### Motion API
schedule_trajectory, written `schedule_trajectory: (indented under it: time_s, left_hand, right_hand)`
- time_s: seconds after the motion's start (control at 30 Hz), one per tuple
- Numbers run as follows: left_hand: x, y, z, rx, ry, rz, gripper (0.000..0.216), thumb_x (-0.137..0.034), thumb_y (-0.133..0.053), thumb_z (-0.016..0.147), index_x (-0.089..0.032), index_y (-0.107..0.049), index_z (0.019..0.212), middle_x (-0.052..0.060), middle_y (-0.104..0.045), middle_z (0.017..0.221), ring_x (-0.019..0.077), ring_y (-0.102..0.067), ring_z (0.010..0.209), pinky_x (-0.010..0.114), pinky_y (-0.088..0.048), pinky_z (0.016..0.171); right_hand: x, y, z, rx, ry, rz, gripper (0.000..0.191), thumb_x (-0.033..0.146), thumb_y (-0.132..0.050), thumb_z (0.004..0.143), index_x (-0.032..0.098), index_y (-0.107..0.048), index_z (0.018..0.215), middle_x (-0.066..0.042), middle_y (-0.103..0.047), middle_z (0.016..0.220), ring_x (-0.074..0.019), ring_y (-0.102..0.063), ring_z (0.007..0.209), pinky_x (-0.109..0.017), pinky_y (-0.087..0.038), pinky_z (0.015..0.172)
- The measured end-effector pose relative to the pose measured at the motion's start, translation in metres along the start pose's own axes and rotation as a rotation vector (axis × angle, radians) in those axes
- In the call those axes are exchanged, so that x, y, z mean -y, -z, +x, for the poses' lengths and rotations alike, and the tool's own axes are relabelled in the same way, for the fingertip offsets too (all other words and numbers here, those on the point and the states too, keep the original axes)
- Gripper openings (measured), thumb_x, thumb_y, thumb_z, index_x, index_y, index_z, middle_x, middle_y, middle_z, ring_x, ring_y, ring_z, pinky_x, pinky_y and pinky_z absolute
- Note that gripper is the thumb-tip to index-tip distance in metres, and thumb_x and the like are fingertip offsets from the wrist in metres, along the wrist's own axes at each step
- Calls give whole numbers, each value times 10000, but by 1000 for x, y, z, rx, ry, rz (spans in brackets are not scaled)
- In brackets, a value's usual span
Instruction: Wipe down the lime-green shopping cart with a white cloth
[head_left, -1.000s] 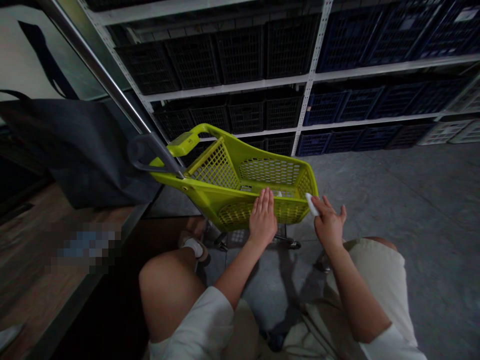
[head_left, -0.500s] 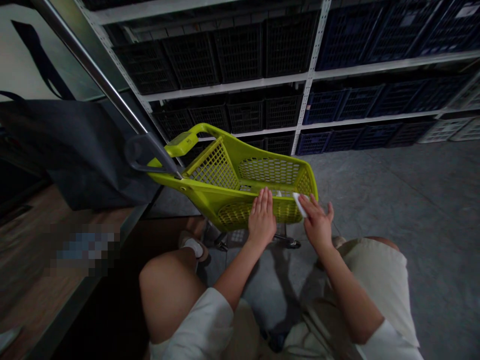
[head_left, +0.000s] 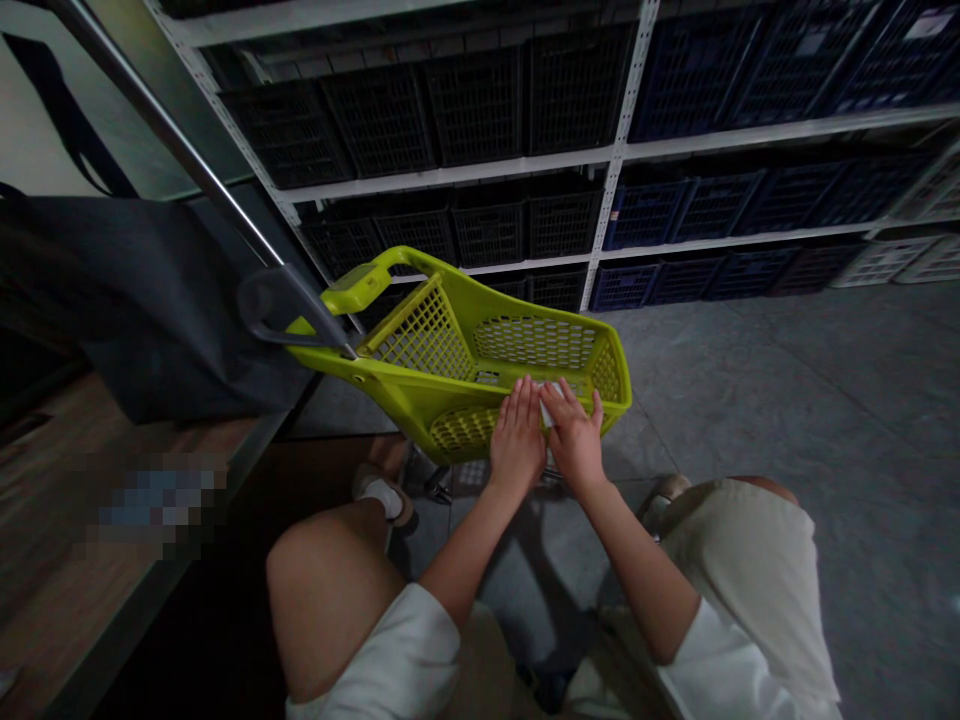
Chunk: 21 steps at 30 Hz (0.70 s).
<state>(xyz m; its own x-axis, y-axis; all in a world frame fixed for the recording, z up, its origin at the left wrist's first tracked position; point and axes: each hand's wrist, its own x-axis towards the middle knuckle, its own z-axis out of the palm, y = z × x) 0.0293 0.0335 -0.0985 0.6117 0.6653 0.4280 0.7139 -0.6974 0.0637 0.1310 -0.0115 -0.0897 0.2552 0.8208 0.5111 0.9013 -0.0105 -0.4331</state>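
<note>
The left hand [head_left: 519, 440] is lying flat and unclenched on the near rim of a lime-green plastic shopping cart [head_left: 409, 395], which is standing straight ahead at 12 o'clock. At its 3 o'clock, the right hand [head_left: 576, 440] is grasping a mostly hidden white cloth [head_left: 547, 414] against that same rim. Slatted plastic crates [head_left: 480, 105] are lining the shelves beyond, toward 12 o'clock.
</note>
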Motion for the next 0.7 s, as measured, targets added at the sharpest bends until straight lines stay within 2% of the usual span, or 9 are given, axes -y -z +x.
schedule_trajectory:
  time_s: [0.13, 0.23, 0.3, 0.37, 0.43, 0.57, 0.63, 0.7]
  left_hand:
    - [3, 7, -1, -21, -14, -38, 686, -101, -384, 914, -57, -183, 1569, 136, -218, 1670, 221, -109, 1560, 429, -265, 1257]
    - [2, 10, -2, -16, -13, -47, 692, -111, -395, 916, -56, -178, 1570, 130, -196, 1676, 228, -102, 1561, 426, -257, 1260]
    - [1, 10, -2, -10, -18, -46, 702, -116, -408, 910, -45, -174, 1569, 133, -181, 1679, 234, -84, 1562, 424, -248, 1264]
    - [-1, 8, -2, -11, -24, -42, 708, -107, -406, 903, -41, -172, 1568, 133, -173, 1681, 233, -63, 1563, 424, -242, 1265]
    - [-1, 6, -2, -11, -18, -35, 709, -96, -399, 897, -35, -171, 1566, 138, -173, 1680, 230, -56, 1563, 423, -238, 1266]
    - [1, 0, -1, 9, 9, -8, 661, -139, -393, 932, -25, -206, 1556, 166, -223, 1663, 238, -113, 1558, 429, -263, 1258]
    - [4, -2, -1, 8, 13, 1, 642, -152, -379, 944, -36, -219, 1555, 163, -239, 1659, 238, -128, 1555, 429, -269, 1255]
    - [5, -1, -2, -9, 10, -2, 660, -125, -370, 930, -51, -202, 1563, 149, -227, 1665, 231, -116, 1556, 428, -262, 1257]
  right_hand:
    - [-44, 20, -21, -18, 27, -70, 688, 23, -406, 778, 242, -524, 1420, -47, -579, 1461, -235, -376, 1476, -612, -69, 1223]
    - [-82, 32, -39, -88, -69, -118, 662, 50, -407, 790, 257, -540, 1404, -50, -604, 1435, -238, -411, 1456, -624, -97, 1212]
    - [-92, 33, -43, -151, -176, -145, 628, 69, -407, 797, 262, -570, 1373, -61, -629, 1405, -255, -436, 1439, -658, -92, 1195]
    - [-81, 27, -38, -199, -267, -147, 597, 75, -402, 799, 245, -600, 1336, -79, -652, 1372, -268, -448, 1429, -687, -73, 1183]
    - [-54, 15, -25, -192, -278, -109, 580, 64, -392, 794, 217, -622, 1304, -95, -658, 1360, -269, -447, 1429, -688, -56, 1186]
    - [3, -6, 2, -65, -119, 24, 596, 35, -377, 788, 210, -625, 1301, -79, -636, 1392, -242, -424, 1446, -642, -40, 1213]
    - [11, -8, 5, -36, -66, 37, 623, 26, -381, 784, 223, -604, 1332, -65, -620, 1414, -240, -408, 1457, -639, -16, 1215]
    - [0, -3, -1, -35, -26, 1, 656, 23, -392, 779, 247, -573, 1369, -45, -605, 1433, -241, -385, 1470, -645, 6, 1212]
